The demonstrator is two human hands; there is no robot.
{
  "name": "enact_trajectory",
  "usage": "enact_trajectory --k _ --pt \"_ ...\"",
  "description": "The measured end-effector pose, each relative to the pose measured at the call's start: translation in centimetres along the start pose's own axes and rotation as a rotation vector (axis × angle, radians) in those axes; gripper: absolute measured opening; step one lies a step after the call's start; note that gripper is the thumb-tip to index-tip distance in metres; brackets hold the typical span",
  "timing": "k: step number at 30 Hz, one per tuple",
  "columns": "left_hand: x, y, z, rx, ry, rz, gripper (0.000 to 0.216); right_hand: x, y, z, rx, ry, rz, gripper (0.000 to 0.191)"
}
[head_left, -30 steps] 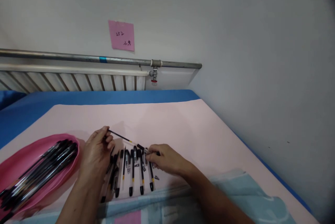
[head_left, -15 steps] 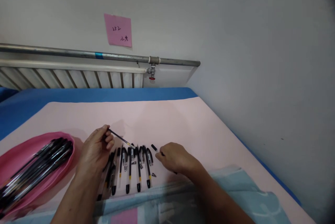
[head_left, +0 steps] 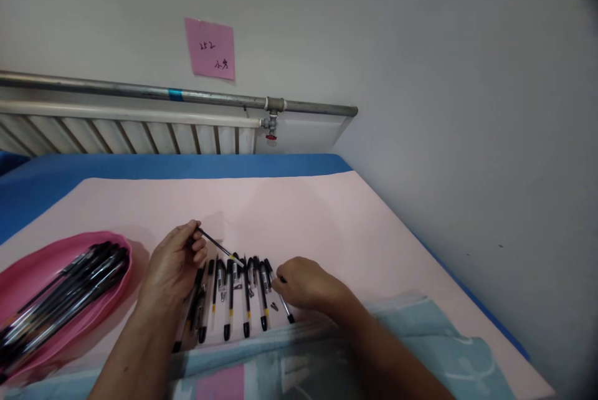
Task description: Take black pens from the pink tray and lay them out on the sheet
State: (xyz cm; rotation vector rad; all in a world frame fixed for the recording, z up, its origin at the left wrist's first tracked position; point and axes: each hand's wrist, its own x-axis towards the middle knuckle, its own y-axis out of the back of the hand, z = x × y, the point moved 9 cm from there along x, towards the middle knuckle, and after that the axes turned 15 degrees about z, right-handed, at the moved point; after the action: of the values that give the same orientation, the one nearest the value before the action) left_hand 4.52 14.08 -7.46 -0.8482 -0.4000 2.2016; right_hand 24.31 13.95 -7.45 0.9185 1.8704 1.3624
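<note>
My left hand (head_left: pixel 172 266) pinches a thin black pen refill (head_left: pixel 219 247) that slants up off the pink sheet (head_left: pixel 299 213). My right hand (head_left: pixel 303 285) rests on the sheet with its fingers curled on a clear pen barrel (head_left: pixel 284 308) at the right end of a row of pens (head_left: pixel 236 291). The row holds several black-capped clear pens lying side by side between my hands. A tiny dark pen tip (head_left: pixel 274 306) lies beside the barrel.
A pink oval tray (head_left: pixel 28 263) holding several black pens (head_left: pixel 60 306) sits at the left. A light blue cloth (head_left: pixel 420 350) covers the near edge. Blue bedding (head_left: pixel 140 166), a radiator (head_left: pixel 126 135) and pipe (head_left: pixel 187 96) run along the back wall. A white wall stands at right.
My right hand pulled the barrel off the refill, swung right, then set the barrel down at the right end of the row. My left hand kept holding the refill.
</note>
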Motion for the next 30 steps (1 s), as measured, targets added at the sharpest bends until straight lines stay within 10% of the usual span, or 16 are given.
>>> enact_trajectory --k 30 --pt "-1.5 -1.3 -1.2 0.126 0.022 -0.077 0.015 0.5 -0.2 0.0 0.159 -0.099 0.134 0.019"
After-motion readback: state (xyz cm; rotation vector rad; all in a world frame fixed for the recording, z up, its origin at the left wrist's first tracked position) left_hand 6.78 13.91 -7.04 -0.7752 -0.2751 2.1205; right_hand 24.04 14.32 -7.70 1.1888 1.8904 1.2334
